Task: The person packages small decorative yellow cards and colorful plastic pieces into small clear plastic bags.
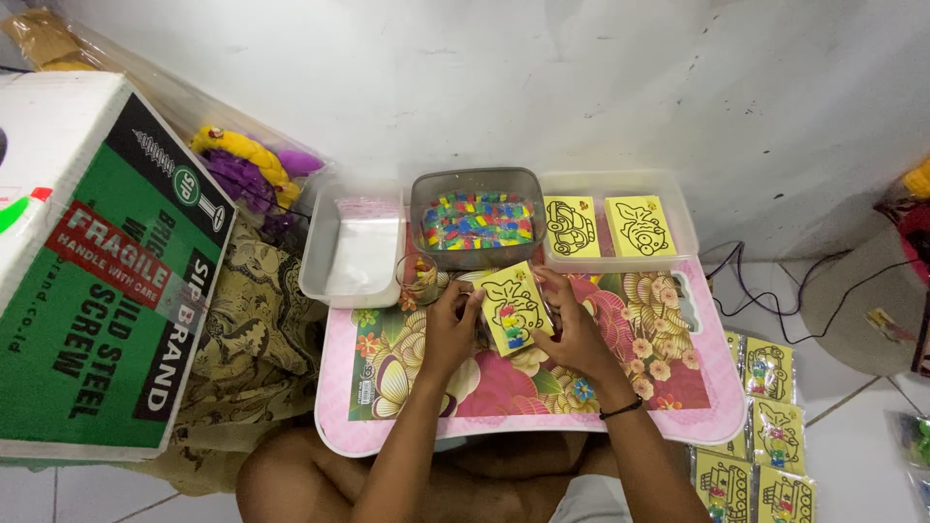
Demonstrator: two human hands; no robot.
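A yellow card (511, 310) printed with a cartoon outline, a few small coloured pieces lying against its face, is held between both hands above a small pink table (722, 412) with a flowered top, seen from a head-worn camera. The left hand (448, 327) is closed on the card's left edge, its fingertips (472, 302) curled against the side, while the right hand (573, 329) is gripped on the right edge, fingers (548, 287) wrapped over the upper corner; a dark band (621, 410) is worn on that wrist. Just beyond the fingertips, a grey tub (477, 254) filled with small multicoloured pieces is set at the table's far edge. To the left of the left fingers, a clear tray (315, 271) holding clear bags is placed; beyond and to the right of the right fingers, a second clear tray (683, 232) is seen with two more yellow cards (639, 227) lying flat inside. Well to the right of the right hand, on the white floor, a row of bagged cards (770, 426) is laid out. Far to the left of the left hand, a green and white cardboard box (97, 291) is stood beside patterned fabric (257, 339), with purple and yellow items in plastic (247, 165) behind it against the white wall.
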